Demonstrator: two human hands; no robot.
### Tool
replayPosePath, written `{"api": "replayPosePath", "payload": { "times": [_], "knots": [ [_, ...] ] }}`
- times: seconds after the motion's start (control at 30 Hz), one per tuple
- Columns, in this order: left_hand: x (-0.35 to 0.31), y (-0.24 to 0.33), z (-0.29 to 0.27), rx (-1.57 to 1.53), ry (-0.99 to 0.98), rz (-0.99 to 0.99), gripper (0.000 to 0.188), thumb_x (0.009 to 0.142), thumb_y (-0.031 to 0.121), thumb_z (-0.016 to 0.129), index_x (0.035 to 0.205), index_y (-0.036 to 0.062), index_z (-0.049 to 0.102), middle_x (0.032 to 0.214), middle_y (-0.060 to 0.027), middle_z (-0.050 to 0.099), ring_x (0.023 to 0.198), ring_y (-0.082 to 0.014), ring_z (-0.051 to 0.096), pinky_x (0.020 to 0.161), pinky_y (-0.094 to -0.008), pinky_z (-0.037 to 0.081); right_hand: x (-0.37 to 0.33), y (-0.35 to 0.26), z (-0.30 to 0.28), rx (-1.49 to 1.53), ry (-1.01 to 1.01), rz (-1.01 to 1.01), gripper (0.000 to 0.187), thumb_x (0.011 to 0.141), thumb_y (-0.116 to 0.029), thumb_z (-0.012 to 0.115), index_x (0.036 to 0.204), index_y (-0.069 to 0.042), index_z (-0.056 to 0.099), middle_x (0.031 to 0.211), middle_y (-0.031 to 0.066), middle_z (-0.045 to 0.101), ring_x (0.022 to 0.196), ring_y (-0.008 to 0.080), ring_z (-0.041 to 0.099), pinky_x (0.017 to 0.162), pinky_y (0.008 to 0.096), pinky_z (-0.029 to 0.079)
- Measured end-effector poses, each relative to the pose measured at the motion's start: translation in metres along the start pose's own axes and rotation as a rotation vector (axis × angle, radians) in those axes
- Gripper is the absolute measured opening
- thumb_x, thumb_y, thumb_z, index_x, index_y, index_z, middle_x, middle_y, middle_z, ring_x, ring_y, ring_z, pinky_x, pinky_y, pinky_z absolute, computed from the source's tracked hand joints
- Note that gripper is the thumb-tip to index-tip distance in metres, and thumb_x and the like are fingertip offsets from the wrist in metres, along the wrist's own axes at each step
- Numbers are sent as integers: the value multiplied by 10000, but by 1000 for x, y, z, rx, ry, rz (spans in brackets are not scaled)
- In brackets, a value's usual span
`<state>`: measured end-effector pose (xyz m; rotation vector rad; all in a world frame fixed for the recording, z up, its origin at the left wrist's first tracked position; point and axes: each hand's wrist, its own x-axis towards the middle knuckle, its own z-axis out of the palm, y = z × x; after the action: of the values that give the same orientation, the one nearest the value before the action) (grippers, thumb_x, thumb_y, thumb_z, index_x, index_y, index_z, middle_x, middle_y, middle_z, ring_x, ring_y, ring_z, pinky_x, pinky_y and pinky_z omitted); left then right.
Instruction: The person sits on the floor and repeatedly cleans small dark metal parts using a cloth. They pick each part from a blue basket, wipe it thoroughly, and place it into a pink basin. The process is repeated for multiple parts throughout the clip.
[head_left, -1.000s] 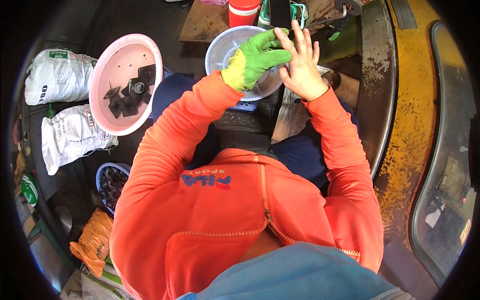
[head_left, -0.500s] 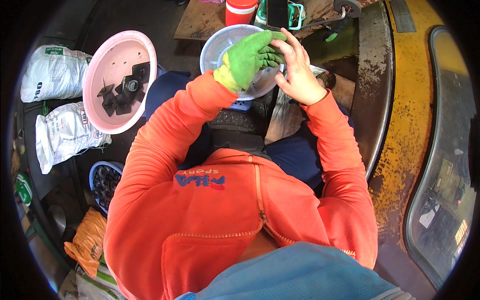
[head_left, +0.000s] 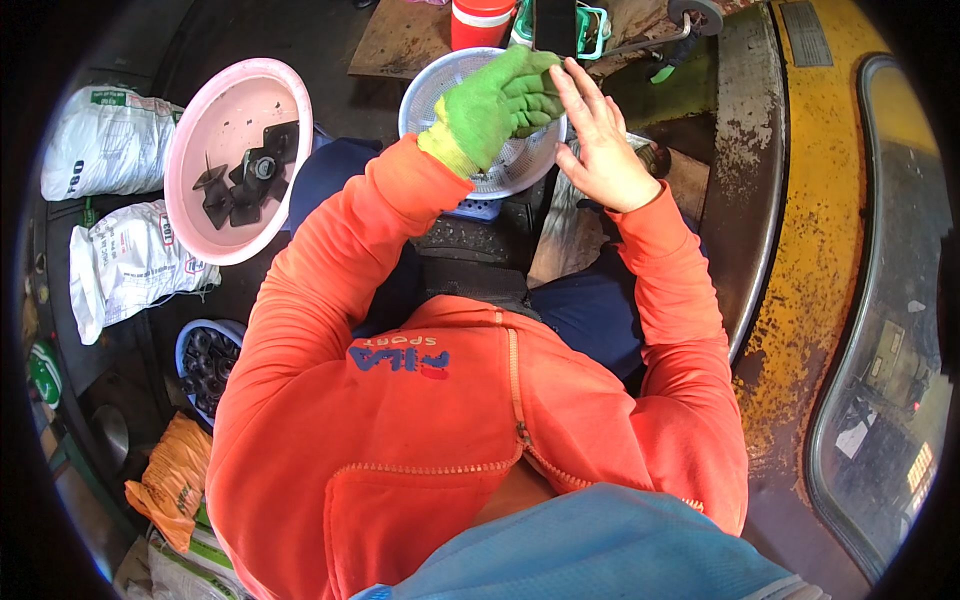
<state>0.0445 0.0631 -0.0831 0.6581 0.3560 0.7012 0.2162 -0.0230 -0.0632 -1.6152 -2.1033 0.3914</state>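
My left hand [head_left: 497, 108], in a green glove with a yellow cuff, is raised over a pale blue plastic colander [head_left: 425, 85]. Its fingers are stretched out and slightly bent, with nothing visible in them. Beside it, my bare right hand [head_left: 605, 150] is also open, fingers extended, palm mostly turned away. The two hands' fingertips meet or nearly meet; I cannot tell whether they touch. Just beyond the fingertips stands a dark, flat, phone-like slab [head_left: 554, 28]. Much of the colander's inside is hidden by the glove.
Left, a pink basin [head_left: 200, 110] holds several black finned parts [head_left: 258, 170]. White sacks [head_left: 115, 150], a blue basket of dark parts [head_left: 208, 365] and an orange bag [head_left: 172, 480] lie further left. Ahead is a red jug [head_left: 480, 22]. A rusty yellow machine panel [head_left: 800, 300] borders my right.
My gloved left hand has shifted slightly left, its fingers a little more spread. My right hand has turned slightly, its fingers straighter. The basins stay put.
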Motion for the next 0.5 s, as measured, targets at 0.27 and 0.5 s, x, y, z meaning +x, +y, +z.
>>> {"api": "replayPosePath", "payload": {
  "times": [0.27,0.5],
  "knots": [
    [12,19,-15,-199,230,117,491,1003,367,418,1325,0,470,1291,-211,546,1150,-352,563,972,-430,450,3,-2,-22,1583,144,183,737,938,-660,303,1538,-311,57,1567,188,185,1385,414,299,1118,526,249],
    [10,-12,-19,509,-32,294,470,1013,324,399,1333,-16,454,1338,-200,506,1190,-356,528,982,-489,453,7,-5,-32,2109,217,149,798,878,-742,324,1505,-252,261,1566,240,105,1401,490,199,1136,588,199]
  ]
}}
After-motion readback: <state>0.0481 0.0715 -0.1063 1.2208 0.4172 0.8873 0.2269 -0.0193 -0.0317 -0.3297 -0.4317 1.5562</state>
